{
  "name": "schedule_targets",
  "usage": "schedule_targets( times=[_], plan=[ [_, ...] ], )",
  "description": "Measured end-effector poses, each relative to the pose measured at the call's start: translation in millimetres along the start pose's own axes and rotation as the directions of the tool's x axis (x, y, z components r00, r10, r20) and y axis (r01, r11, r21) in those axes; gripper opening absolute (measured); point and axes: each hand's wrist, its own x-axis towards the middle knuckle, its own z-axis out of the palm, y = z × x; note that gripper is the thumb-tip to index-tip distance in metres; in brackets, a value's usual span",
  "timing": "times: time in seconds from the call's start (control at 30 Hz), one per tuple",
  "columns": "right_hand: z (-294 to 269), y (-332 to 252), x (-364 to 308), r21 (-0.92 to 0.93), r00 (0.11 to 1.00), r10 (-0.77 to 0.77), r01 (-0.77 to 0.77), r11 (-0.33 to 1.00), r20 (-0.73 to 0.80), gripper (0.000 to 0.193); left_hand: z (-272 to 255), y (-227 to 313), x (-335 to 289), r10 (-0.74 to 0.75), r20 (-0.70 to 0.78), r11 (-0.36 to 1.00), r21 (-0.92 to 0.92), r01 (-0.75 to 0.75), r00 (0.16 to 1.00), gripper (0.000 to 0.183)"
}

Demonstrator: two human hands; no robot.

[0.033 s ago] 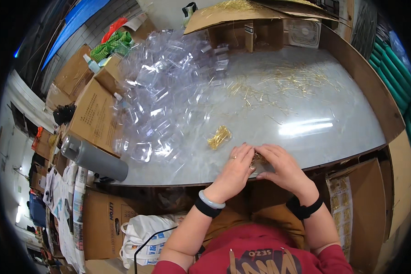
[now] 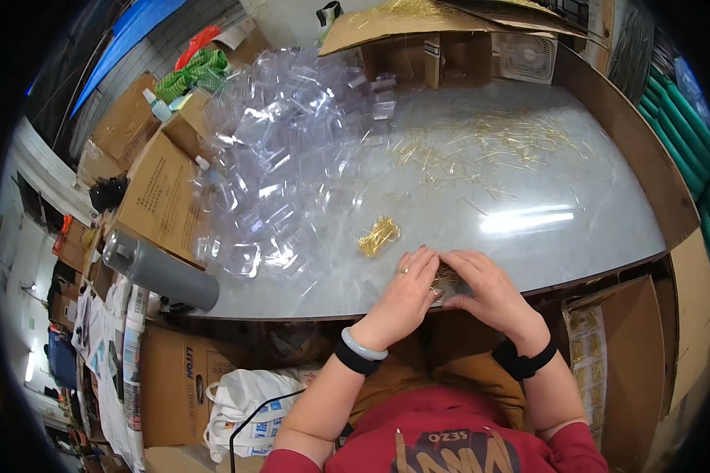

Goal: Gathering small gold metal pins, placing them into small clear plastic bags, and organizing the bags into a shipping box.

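At the near edge of the grey tabletop (image 2: 339,296), my left hand (image 2: 406,293) and my right hand (image 2: 487,290) come together around a small bundle of thin gold wire pins (image 2: 446,277). My fingers press on it from both sides, and they hide most of it. Just beyond my left hand lies a gathered pile of gold wire pins (image 2: 379,236). Many loose gold pins (image 2: 521,135) are scattered over the far right half of the table. A big heap of clear plastic boxes (image 2: 280,146) covers the left half.
A grey bottle (image 2: 166,272) leans at the table's near left corner, beside a cardboard box (image 2: 162,201). Cardboard walls (image 2: 635,142) edge the right side. A white fan (image 2: 527,58) stands at the back. Below the edge are a white plastic bag (image 2: 248,406) and an open carton (image 2: 627,355).
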Motion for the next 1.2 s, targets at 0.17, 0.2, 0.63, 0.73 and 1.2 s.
schedule_targets(
  times=[0.17,0.2,0.63,0.73,1.2],
  plan=[
    [23.7,-6.9,9.4,0.023,0.993,0.065,-0.063,0.998,-0.096,0.072,-3.9,3.2,-1.1,-0.017,0.041,0.999,-0.039,0.019,0.999,0.055],
    [28.1,-12.7,10.3,0.105,0.982,0.113,-0.097,0.99,-0.154,0.075,-3.9,4.8,-3.2,-0.029,0.024,0.999,-0.028,0.03,0.999,0.054],
    [-2.4,1.7,26.5,-0.132,0.996,0.019,-0.008,0.991,0.082,0.063,-12.6,-1.2,-7.3,-0.084,0.01,0.97,-0.23,0.084,0.996,0.059],
    [-2.5,6.1,24.7,-0.091,0.999,0.042,-0.039,0.995,0.032,0.054,-20.6,12.2,-4.3,-0.122,0.051,0.978,-0.165,0.129,0.991,0.064],
    [13.7,-21.6,26.3,0.111,0.993,0.114,-0.118,0.987,0.038,0.073,0.2,8.3,-6.4,-0.179,-0.065,0.984,0.009,0.18,0.982,0.053]
  ],
)
